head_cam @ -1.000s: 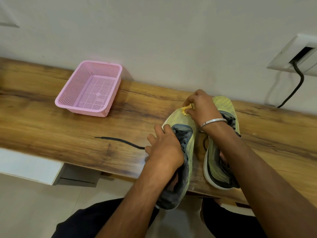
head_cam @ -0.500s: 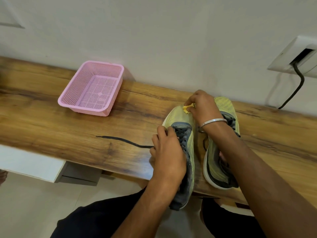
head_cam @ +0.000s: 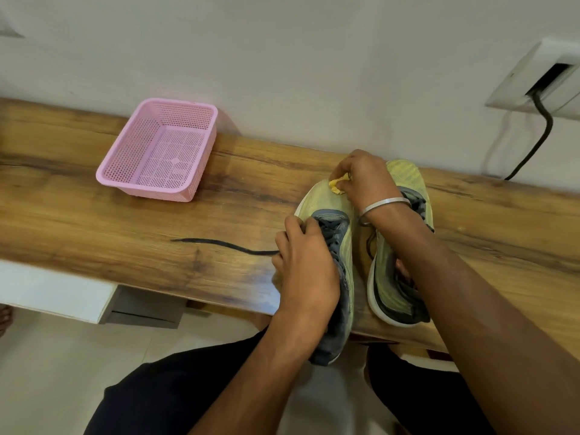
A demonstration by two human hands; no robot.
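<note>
wooden shelf [head_cam: 94, 221] against a white wall: left hand [head_cam: 309, 268] grips the near shoe [head_cam: 332, 227] at its laces, right hand [head_cam: 365, 177] pinches a yellow cloth [head_cam: 336, 186] on its toe; second shoe [head_cam: 405, 246] just beside.

subject: one person, seen from the head camera. both forearms bare up to the frame edge. left hand [head_cam: 309, 271] bare. right hand [head_cam: 365, 177] bare; a thin silver-coloured metal bangle [head_cam: 384, 205] sits around the right wrist, smooth, plain, catching the light. lap: black fabric [head_cam: 163, 394] over both thighs, plain and matte, split into two legs. shorts or trousers: cannot tell, lower edge hidden behind the arms
</note>
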